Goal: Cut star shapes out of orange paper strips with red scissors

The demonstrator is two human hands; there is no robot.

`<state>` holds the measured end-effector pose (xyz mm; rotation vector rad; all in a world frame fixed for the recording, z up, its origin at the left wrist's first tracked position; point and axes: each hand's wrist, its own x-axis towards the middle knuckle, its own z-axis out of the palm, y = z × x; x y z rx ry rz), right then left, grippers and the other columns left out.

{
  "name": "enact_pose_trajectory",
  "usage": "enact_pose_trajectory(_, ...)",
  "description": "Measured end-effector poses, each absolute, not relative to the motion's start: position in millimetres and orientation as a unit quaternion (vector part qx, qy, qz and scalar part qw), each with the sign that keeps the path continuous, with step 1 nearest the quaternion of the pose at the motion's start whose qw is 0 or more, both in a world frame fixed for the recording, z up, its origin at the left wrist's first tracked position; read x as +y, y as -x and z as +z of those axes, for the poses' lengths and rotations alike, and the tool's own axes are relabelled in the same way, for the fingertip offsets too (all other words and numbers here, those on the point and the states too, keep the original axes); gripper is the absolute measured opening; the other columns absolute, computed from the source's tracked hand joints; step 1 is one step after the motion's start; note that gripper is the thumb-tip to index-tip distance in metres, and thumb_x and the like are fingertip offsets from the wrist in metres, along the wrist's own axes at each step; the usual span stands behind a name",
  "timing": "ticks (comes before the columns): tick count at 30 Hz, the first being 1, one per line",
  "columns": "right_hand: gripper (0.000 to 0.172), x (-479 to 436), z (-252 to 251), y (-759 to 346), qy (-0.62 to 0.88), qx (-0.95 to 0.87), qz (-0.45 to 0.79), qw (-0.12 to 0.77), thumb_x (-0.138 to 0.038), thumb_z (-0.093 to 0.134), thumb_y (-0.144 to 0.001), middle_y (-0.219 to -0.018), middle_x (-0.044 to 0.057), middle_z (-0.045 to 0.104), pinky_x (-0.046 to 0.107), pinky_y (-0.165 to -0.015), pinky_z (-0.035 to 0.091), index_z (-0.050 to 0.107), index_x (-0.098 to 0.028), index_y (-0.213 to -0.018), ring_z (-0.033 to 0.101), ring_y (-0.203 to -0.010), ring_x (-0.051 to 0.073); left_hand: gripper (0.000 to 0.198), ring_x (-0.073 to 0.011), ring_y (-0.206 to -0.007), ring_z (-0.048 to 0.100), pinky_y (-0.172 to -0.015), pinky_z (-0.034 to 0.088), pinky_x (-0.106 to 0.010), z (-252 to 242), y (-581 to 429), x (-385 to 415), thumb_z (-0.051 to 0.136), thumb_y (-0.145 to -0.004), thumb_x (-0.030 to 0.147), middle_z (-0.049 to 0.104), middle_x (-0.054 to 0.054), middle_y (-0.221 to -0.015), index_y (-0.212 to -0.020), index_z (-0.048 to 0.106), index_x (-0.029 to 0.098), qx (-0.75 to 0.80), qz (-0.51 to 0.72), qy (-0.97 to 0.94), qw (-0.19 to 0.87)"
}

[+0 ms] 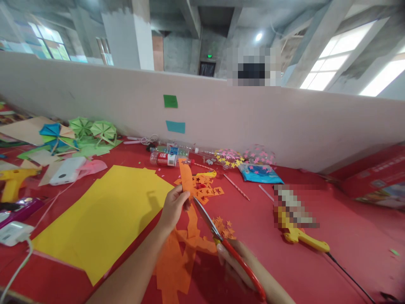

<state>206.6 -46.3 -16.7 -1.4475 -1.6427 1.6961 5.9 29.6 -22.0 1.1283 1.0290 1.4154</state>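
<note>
My left hand pinches an orange paper strip upright above the table. In my right hand is a pair of scissors with red handles. The blade tips reach the strip's lower end, close to my left fingertips. Beneath my hands lie orange paper offcuts. A small heap of orange paper stars sits behind the scissors. Farther back are orange strips with star-shaped holes, partly hidden by my left hand and the held strip.
Yellow sheets cover the left. A yellow glue gun with a cord lies right; another yellow tool is far left. Plastic bottles, a blue packet and paper umbrellas line the back near the white partition.
</note>
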Motion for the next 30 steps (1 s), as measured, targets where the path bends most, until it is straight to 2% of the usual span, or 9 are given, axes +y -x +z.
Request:
enact_pose_trajectory(5,0.059,-44,-15,-206,0.505,-0.614,0.577,0.187,-0.077,0.047,-0.076,-0.042,-0.007,0.037,0.02,-0.038,0.024,0.043,-0.021,-0.059,0.034,-0.037,0.007,0.018,-0.0075,-0.042,0.044,-0.043,0.034,-0.02,-19,-6,29,0.054,-0.075,0.031,0.049,0.006,-0.048,-0.064,0.053,0.017,0.432,0.581,-0.466,0.509)
enact_pose_trajectory(18,0.05,-39,-19,-210,0.5,-0.617,0.587,0.157,-0.067,0.053,-0.078,-0.044,-0.007,0.037,0.023,-0.043,0.038,0.043,-0.022,-0.06,0.046,-0.039,0.012,0.018,-0.0071,-0.041,0.043,-0.044,0.033,-0.02,-10,1,29,0.054,-0.072,0.03,0.048,0.005,-0.048,-0.06,0.049,0.018,0.456,0.547,-0.495,0.498)
enact_pose_trajectory(24,0.05,-42,-14,-211,0.492,-0.621,0.588,0.164,-0.068,0.049,-0.082,-0.04,-0.009,0.034,0.022,-0.037,0.03,0.041,-0.023,-0.061,0.033,-0.032,0.008,0.02,-0.0073,-0.042,0.042,-0.045,0.034,-0.021,-11,3,29,0.055,-0.074,0.031,0.048,0.005,-0.048,-0.059,0.048,0.018,0.448,0.536,-0.508,0.504)
enact_pose_trajectory(30,0.056,-47,-17,-211,0.49,-0.622,0.585,0.177,-0.075,0.04,-0.081,-0.044,-0.007,0.041,0.02,-0.035,0.021,0.045,-0.021,-0.066,0.034,-0.034,0.007,0.021,-0.0075,-0.042,0.041,-0.045,0.033,-0.021,-12,1,28,0.055,-0.076,0.034,0.046,0.006,-0.048,-0.063,0.05,0.018,0.434,0.549,-0.51,0.5)
